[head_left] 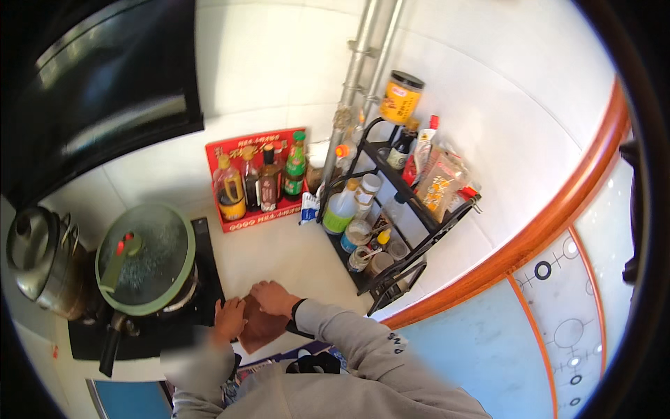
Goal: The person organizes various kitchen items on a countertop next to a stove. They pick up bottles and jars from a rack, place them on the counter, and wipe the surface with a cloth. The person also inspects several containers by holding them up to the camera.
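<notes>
A reddish-brown cloth (259,327) lies on the pale countertop (293,262), just right of the black gas hob (207,277). My left hand (229,319) rests on the cloth's left edge, beside the hob. Across the cloth's upper part lies my right hand (272,299), its fingertips at the far edge. Whether either hand grips the cloth or only presses on it is not clear. On the hob stands a pan with a black handle (110,345), covered by a green-rimmed glass lid (146,256) that looks fogged inside.
A metal pot (49,272) stands left of the pan. Bottles fill a red display tray (261,216) against the wall. The black rack (398,178) at the right holds jars, bottles and packets. A range hood (115,89) overhangs the upper left.
</notes>
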{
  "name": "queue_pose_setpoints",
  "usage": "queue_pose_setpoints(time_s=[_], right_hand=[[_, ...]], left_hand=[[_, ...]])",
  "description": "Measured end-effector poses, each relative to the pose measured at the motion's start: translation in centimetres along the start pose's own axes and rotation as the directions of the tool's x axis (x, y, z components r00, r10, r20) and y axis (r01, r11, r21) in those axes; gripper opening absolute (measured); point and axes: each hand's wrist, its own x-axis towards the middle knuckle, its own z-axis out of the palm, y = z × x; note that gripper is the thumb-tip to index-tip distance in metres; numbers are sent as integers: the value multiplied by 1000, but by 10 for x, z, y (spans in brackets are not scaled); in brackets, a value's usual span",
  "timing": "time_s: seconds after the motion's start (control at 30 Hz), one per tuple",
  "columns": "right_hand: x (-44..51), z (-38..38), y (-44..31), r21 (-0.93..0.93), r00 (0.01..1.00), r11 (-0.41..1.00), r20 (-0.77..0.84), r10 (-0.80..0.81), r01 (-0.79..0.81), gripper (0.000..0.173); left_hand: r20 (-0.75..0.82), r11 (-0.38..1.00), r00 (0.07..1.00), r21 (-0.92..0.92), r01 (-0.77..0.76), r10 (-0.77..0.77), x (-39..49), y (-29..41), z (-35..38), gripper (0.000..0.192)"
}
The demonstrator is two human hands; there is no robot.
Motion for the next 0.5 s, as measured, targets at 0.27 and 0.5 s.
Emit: queue_pose_setpoints(time_s=[0.27, 0.5], right_hand=[[-1, 16, 4, 318, 999, 948, 55, 2, -19, 30], [-47, -15, 25, 516, 999, 855, 20, 43, -47, 20]], left_hand=[[16, 992, 995, 82, 93, -95, 9, 13, -22, 30], [-46, 877, 997, -480, 28, -57, -3, 20, -56, 21]])
